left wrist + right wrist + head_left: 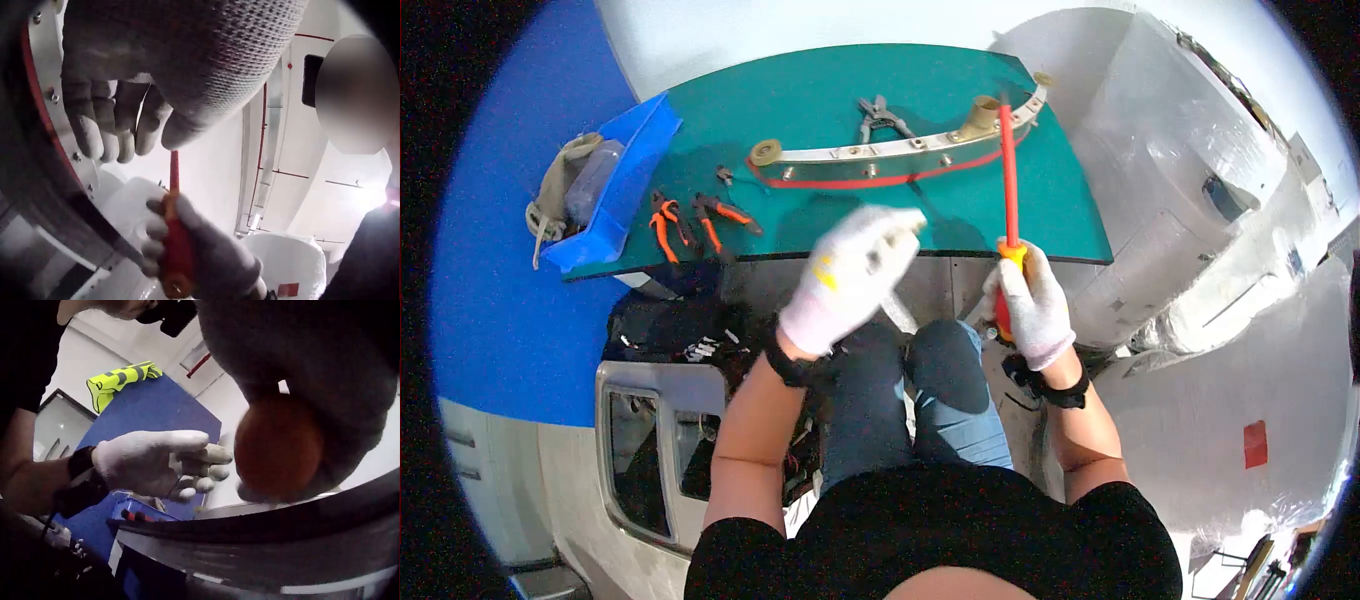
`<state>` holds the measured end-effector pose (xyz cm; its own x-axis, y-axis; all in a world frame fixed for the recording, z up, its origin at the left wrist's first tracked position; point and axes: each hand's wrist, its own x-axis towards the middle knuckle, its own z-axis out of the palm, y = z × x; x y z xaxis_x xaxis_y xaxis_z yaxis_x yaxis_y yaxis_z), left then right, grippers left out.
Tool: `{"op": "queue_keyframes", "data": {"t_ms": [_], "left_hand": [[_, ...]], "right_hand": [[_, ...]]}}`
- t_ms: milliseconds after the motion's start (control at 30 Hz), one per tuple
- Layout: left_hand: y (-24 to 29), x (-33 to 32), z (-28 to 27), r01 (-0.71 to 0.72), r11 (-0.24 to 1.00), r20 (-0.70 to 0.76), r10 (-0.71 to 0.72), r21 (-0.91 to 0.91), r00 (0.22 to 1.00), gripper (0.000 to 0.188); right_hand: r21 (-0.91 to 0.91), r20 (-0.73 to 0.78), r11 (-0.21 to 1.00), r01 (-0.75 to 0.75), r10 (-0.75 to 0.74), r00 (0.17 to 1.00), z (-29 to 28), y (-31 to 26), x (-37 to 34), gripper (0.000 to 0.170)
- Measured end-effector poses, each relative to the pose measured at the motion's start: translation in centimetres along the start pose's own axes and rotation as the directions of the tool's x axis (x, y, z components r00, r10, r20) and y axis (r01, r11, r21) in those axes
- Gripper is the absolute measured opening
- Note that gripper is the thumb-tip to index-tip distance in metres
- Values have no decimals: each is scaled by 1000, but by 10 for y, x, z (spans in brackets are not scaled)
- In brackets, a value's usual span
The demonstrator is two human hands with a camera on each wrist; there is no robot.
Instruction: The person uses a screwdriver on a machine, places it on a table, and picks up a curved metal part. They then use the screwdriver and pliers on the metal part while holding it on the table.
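Observation:
My right hand (pixel 1037 310), in a white glove, grips the red and yellow handle of a screwdriver (pixel 1011 185). Its long red shaft points up and away, overlapping the right part of a curved metal strip (pixel 860 153) in the head view. That strip has a red lower edge and a row of studs, and lies on the green table top (pixel 730 95). To the left, my gloved left hand (pixel 855 270) hovers at the table's near edge with nothing in it. Its fingers (pixel 92 134) are loosely bent in the left wrist view, the screwdriver's shaft showing beyond them.
Grey pliers (pixel 880 118) lie behind the strip. Two orange-handled pliers (pixel 665 225) are at the table's left, beside a blue bin (pixel 615 205) with a cloth in it. Plastic-wrapped bulky shapes (pixel 1180 190) stand to the right. A dark bag (pixel 655 325) sits below the table.

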<state>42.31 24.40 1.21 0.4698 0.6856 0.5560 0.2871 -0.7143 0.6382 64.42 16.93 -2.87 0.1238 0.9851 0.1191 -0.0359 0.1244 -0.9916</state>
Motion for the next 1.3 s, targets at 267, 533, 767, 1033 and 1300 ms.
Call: {"op": "queue_keyframes", "data": {"t_ms": [267,533,767,1033,1300], "left_hand": [[-56,67,-8,-33,734,-128,162,678,978,34],[-77,123,15,-128,920,123,88,371,989,34],[-87,156,17,-139,901,471,-79,412,878,40],[-102,157,14,-401,793,599,57,459,798,38],[-110,155,18,-558,675,594,216,482,775,31]], "right_hand": [[-370,-76,863,-343,340,937,-36,-7,-27,46],[-573,7,810,-124,157,988,-34,-10,-19,58],[-571,26,820,-41,68,997,-39,9,-17,58],[-645,4,764,0,4,1000,-37,4,-17,54],[-312,31,923,-224,245,969,-38,-9,-8,48]]}}
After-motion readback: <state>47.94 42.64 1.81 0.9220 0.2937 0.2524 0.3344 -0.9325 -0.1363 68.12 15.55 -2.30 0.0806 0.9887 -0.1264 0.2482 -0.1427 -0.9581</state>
